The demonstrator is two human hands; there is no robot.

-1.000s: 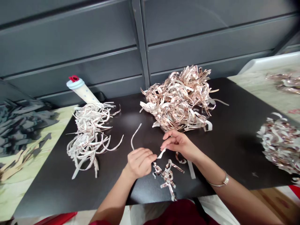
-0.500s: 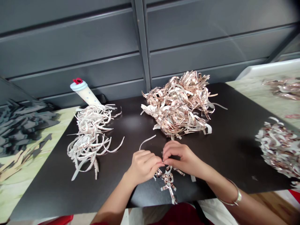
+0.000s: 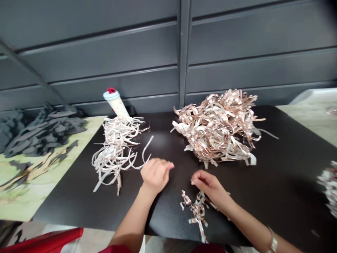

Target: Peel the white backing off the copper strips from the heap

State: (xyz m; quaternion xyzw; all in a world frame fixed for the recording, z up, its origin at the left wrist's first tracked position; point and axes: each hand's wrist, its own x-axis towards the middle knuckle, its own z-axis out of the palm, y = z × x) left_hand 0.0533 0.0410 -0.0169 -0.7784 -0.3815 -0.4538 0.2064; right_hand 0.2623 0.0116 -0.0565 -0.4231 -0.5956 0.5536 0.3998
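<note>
My left hand (image 3: pixel 156 174) is closed over the dark table, with a thin whitish strip (image 3: pixel 145 150) sticking up from its far side. My right hand (image 3: pixel 206 183) is a short way to the right, its fingers curled into a pinch; whether anything small is between them I cannot make out. Under and in front of it lie short, curly rose-gold and white scraps (image 3: pixel 198 211). A large tangled heap of shiny rose-gold strips (image 3: pixel 217 128) sits beyond my right hand. To the left is a looser pile of long white strips (image 3: pixel 113 151).
A pale tumbler with a red-topped lid (image 3: pixel 117 103) leans behind the white pile. Dark grey pieces (image 3: pixel 42 130) and tan pieces (image 3: pixel 47 163) lie on a side surface at left. More shiny scraps (image 3: pixel 330 189) are at the right edge. A grey panelled wall (image 3: pixel 118 49) closes off the back.
My hands have come apart: the left has moved left with the strip, the right has drawn back slightly. The short scraps are more exposed. The whole view has shifted.
</note>
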